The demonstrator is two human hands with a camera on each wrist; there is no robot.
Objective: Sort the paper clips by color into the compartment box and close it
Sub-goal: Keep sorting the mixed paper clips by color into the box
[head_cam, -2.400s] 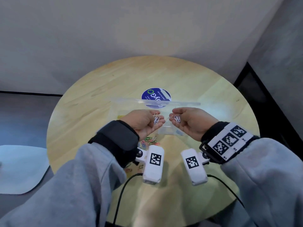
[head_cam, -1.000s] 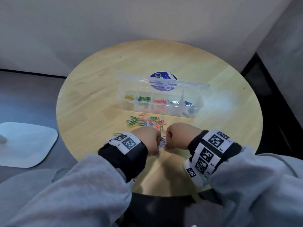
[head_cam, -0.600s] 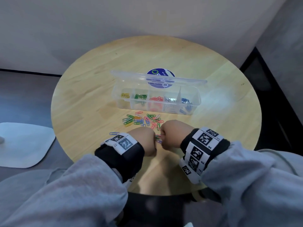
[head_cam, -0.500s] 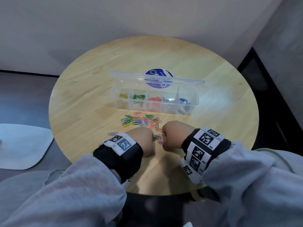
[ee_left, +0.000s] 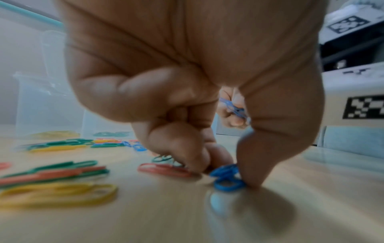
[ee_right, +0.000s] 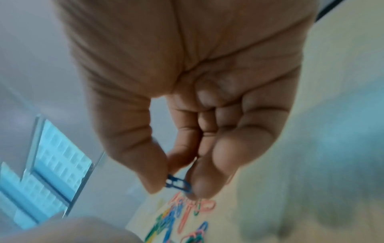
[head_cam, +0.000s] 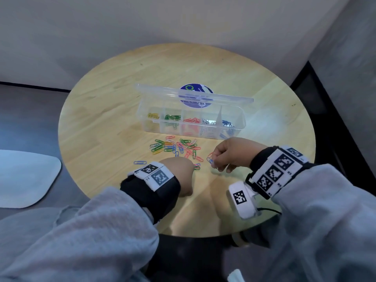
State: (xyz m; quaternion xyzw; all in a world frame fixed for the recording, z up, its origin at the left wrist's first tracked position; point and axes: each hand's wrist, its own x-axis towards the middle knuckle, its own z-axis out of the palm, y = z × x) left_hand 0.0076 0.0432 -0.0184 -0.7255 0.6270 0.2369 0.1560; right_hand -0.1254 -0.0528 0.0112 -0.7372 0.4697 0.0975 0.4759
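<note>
A clear compartment box (head_cam: 240, 121) stands open mid-table, lid up at the back, with yellow, green, red, silver and blue clips in separate cells. Loose mixed clips (head_cam: 175, 148) lie in front of it. My left hand (ee_left: 225, 172) is down at the pile's near edge. Its thumb and curled fingers pinch a blue paper clip (ee_left: 226, 185) against the table, beside a red clip (ee_left: 164, 169). My right hand (ee_right: 176, 187) is raised to the right of the pile and pinches another blue clip (ee_right: 179, 183) between thumb and fingertips; the head view shows this blue clip (head_cam: 210, 160) too.
The round wooden table (head_cam: 105, 123) ends close in front of my wrists. A blue round sticker (head_cam: 196, 94) shows behind the box lid. One blue clip (head_cam: 140, 162) lies apart, left of my left wrist. A pale flat shape (head_cam: 24, 178) lies on the floor, left.
Both fists were together at the pile's near edge. My right hand has since lifted and moved right with a blue clip. My left hand stays low on the table.
</note>
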